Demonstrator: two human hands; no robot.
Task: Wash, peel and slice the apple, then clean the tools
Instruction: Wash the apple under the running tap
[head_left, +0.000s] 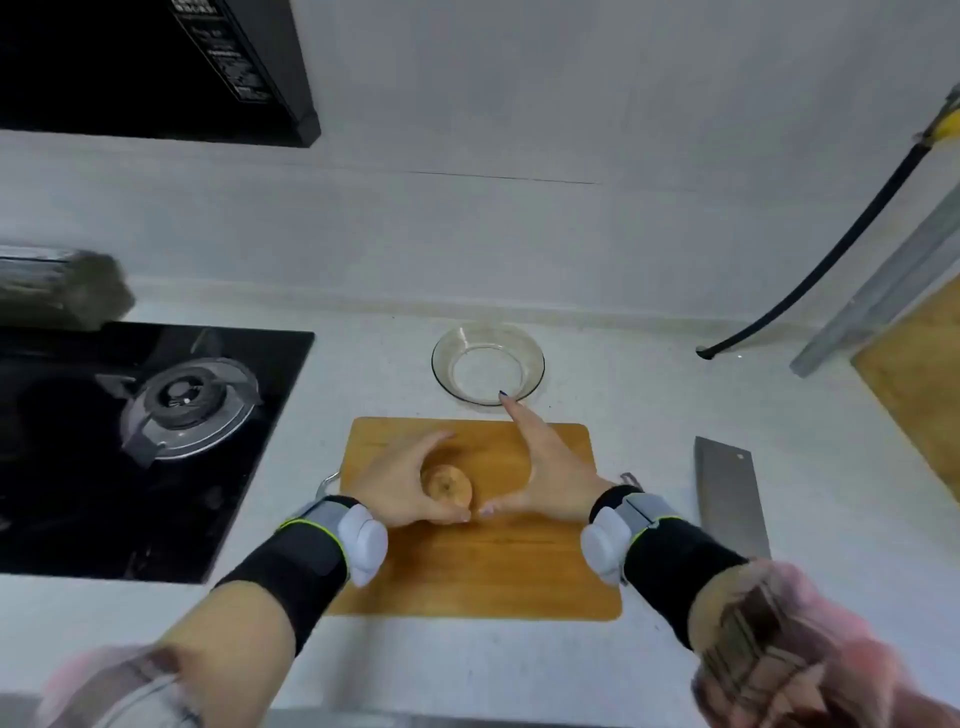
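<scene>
Item: peeled apple on cutting board, my left hand nearer.

Near to far: my left hand (402, 486) curls round the apple (447, 487) at frame centre on the cutting board (550, 571); my right hand (545, 467), fingers spread and empty, lies just right of it; cleaver (730, 493) on the counter (779, 395) further right, long axis running near-to-far; glass bowl (488, 364) beyond. I judge slicing comes next: right hand fetches cleaver.

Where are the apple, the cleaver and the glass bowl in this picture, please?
apple (448, 487): head view, middle of its peeled flesh.
cleaver (730, 493): head view, middle of the flat blade.
glass bowl (535, 349): head view, right rim.
</scene>
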